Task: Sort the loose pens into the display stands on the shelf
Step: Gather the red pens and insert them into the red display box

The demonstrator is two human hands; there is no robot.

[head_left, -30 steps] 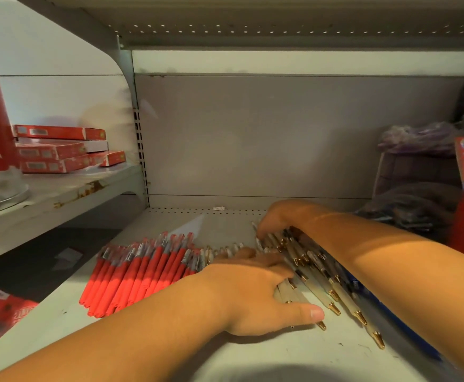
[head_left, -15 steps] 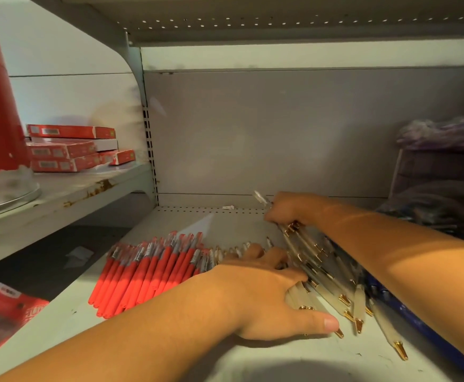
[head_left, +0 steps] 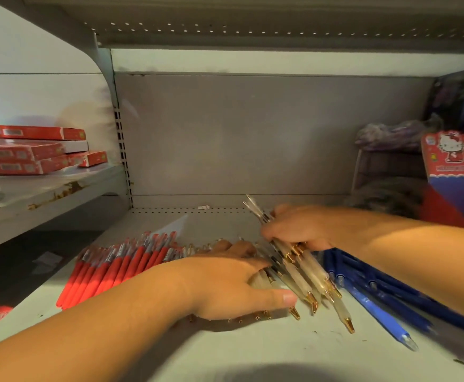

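R hand (head_left: 297,230) is gripping gold-tipped pens (head_left: 310,274); L hand (head_left: 225,288), fingers flat, is pressing more. Grouped red pens (head_left: 115,266) & blue pens (head_left: 376,293) are lying loose; no stands in view, so prob. early.

Just the one view here, worn on the head, facing forward and tipped down into the bay; the shelf (head_left: 252,346) fills the lower frame, front edge lost off the bottom, back edge meeting the back panel (head_left: 239,133) mid-frame; very near, left hand (head_left: 233,288) and right hand (head_left: 297,230) reaching in from the bottom corners; upper shelf underside (head_left: 252,26) caps the top; the wide lens bends both sides.
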